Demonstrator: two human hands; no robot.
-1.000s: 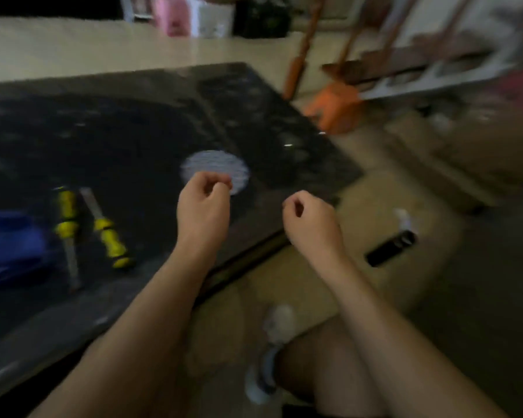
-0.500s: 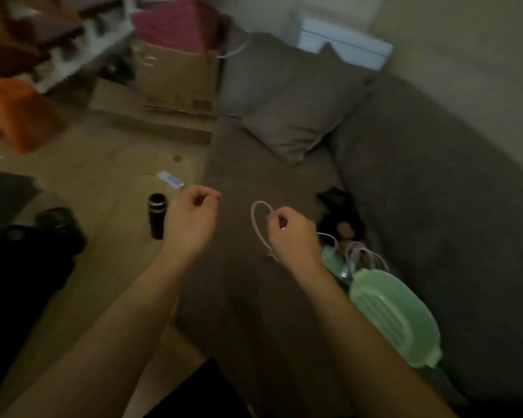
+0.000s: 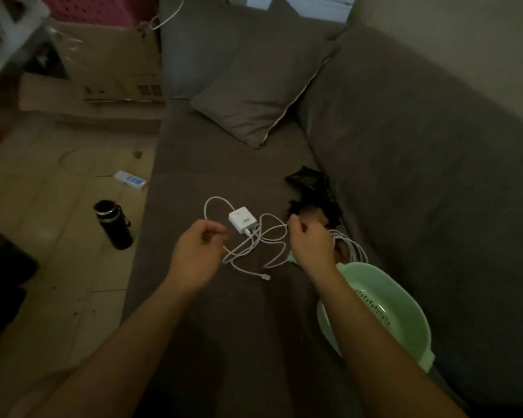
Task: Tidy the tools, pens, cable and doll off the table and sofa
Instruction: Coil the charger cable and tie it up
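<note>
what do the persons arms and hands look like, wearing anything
The left arm and right arm are bare all the way to the frame's edge, with no sleeve or cuff in view. The left hand and right hand have no gloves, and no watch, bracelet or ring shows. The picture is dim, so small marks cannot be told.

Dim, soft-focus, wide-angle edge distortion

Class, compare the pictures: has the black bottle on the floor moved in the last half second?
No. The black bottle still sits on the floor beside the front edge of the sofa, just nearer the camera than the white packet.
</note>
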